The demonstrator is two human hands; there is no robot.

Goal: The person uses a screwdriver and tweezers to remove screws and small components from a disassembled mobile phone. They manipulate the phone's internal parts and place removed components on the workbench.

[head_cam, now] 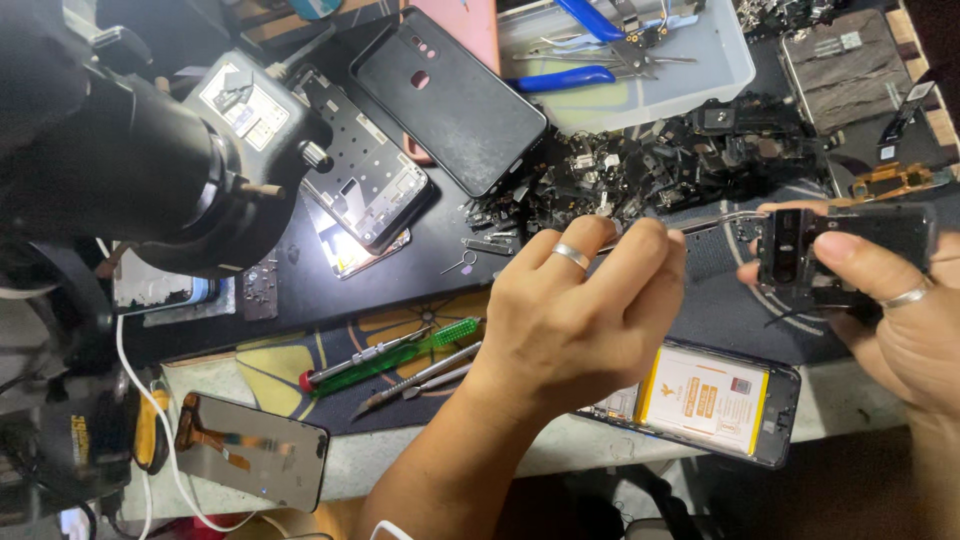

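My left hand [570, 320], with a ring on one finger, pinches a pair of metal tweezers [715, 222]. Their tips reach right to a black phone frame piece [850, 245]. My right hand [905, 325], also ringed, grips that piece at the right edge of the view, thumb across its front. Just below both hands lies an opened phone [770, 425] with a white and yellow battery [710, 395] showing.
A black microscope [150, 150] looms at the upper left over a lit phone frame [365, 170]. A black back cover [450, 100], a heap of small black parts [650, 160] and a white tray [720, 70] with blue pliers [575, 77] lie behind. A green screwdriver [400, 352] and a detached screen [250, 450] sit near the front edge.
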